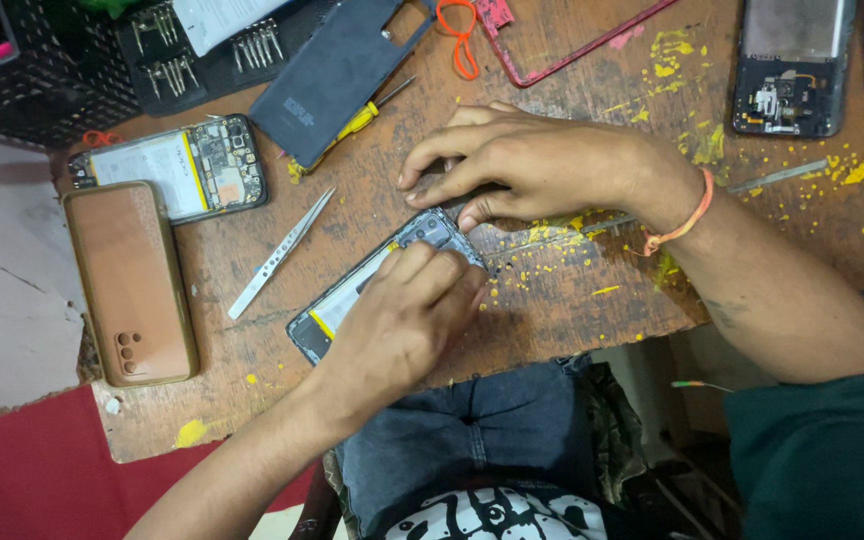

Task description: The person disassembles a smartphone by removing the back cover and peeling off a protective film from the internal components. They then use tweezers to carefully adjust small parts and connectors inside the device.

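Head view: both hands (402, 320) (537, 160) on opened phone (372, 275), battery inside.

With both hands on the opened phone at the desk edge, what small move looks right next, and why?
Probably keep the right hand pinning the opened phone's top end while the left hand works on at the camera corner. The phone lies tilted near the wooden table's edge, and the tweezers lie unused beside it.
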